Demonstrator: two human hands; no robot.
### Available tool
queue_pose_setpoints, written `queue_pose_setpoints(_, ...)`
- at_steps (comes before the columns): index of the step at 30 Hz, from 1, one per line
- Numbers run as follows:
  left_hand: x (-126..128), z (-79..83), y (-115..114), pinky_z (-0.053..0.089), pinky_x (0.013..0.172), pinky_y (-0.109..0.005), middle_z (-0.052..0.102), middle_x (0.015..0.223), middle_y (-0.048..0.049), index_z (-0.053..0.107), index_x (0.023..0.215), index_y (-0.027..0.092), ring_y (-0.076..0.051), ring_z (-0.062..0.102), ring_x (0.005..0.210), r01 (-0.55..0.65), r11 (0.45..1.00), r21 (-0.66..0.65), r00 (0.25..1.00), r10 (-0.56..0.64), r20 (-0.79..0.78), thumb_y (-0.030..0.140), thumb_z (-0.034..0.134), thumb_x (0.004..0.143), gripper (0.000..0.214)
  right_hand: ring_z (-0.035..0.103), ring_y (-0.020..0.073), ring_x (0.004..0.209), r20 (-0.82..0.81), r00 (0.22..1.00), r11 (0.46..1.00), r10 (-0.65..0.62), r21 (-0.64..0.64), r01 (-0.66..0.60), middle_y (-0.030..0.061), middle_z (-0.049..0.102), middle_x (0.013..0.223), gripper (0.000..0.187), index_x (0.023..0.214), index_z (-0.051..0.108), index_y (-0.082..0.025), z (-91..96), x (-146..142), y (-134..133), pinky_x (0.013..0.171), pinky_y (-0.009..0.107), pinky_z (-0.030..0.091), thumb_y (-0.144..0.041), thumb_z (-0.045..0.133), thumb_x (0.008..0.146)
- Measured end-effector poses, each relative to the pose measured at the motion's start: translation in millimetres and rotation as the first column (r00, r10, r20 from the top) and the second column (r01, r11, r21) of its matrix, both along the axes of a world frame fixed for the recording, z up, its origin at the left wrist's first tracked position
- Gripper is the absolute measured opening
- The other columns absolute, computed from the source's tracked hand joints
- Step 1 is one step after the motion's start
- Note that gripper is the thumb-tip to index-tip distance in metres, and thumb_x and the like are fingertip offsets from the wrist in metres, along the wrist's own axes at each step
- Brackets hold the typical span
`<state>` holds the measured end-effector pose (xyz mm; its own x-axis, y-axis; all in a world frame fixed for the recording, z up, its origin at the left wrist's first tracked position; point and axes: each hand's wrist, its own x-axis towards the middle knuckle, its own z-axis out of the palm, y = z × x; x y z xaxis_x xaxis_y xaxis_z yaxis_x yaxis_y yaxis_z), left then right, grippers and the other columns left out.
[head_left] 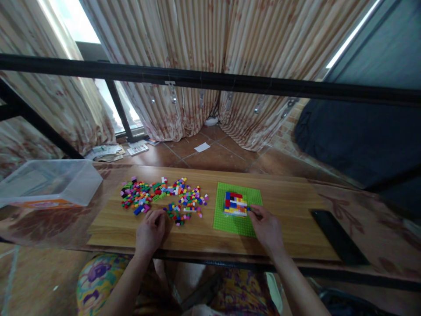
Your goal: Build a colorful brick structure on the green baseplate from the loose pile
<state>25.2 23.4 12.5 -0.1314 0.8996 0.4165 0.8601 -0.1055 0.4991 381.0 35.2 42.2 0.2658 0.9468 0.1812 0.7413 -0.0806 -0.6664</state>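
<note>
A bright green baseplate (224,224) lies on the wooden board, bearing a low block of toy bricks (235,204) in red, blue, white, yellow and black. My right hand (268,228) is over the plate's right edge, its fingers pinched at the right side of the block around what looks like a small dark brick (249,209). My left hand (151,230) rests on the board with curled fingers; whether anything is inside them is hidden. Just beyond it spreads a pile of loose bricks (136,193) in many colours, with more small bricks (177,215) to its right.
A clear plastic bin (62,182) stands left of the wooden board (197,241). At the right end lies a flat black object (338,237), perhaps a phone. A black metal bar (230,82) crosses beyond the board, with striped curtains (194,39) behind. Papers (105,152) lie at the far left.
</note>
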Motion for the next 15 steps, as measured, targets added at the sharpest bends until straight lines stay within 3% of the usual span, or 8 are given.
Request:
queue_pose_setpoints(5, -0.7, -0.9, 0.3, 0.05, 0.071, -0.03, 0.067, 0.085, -0.0049, 0.062, 0.086, 0.021, -0.019, 0.064, 0.08, -0.006, 1.0, -0.014, 1.0, 0.006, 0.006, 0.033, 0.044, 0.088, 0.021, 0.067, 0.0211, 0.07, 0.072, 0.996, 0.998, -0.054, -0.021, 0.056, 0.0062, 0.074, 0.081, 0.032, 0.096, 0.069, -0.021, 0.0, -4.9, 2.3, 0.065, 0.032, 0.046, -0.044, 0.053, 0.081)
queue_pose_setpoints(9, -0.1, 0.2, 0.2, 0.049, 0.071, -0.029, 0.067, 0.085, -0.0048, 0.062, 0.086, 0.021, -0.019, 0.064, 0.081, -0.003, 1.0, -0.013, 1.0, 0.003, -0.006, 0.032, 0.043, 0.088, 0.022, 0.067, 0.0207, 0.069, 0.113, 0.993, 1.0, -0.03, 0.002, 0.03, 0.006, 0.074, 0.081, 0.032, 0.093, 0.07, -0.022, -1.0, -8.8, 4.3, 0.063, 0.031, 0.045, -0.047, 0.053, 0.081)
queue_pose_setpoints(15, 1.3, 2.1, -0.1, 0.049, 0.07, -0.028, 0.067, 0.083, -0.0051, 0.063, 0.085, 0.02, -0.019, 0.063, 0.079, 0.007, 1.0, 0.003, 1.0, -0.007, -0.012, 0.033, 0.042, 0.089, 0.024, 0.068, 0.0215, 0.075, 0.037, 0.999, 1.0, -0.016, 0.025, 0.015, 0.0062, 0.074, 0.086, 0.036, 0.091, 0.07, -0.021, -3.0, -9.3, 5.7, 0.069, 0.033, 0.047, -0.051, 0.054, 0.08)
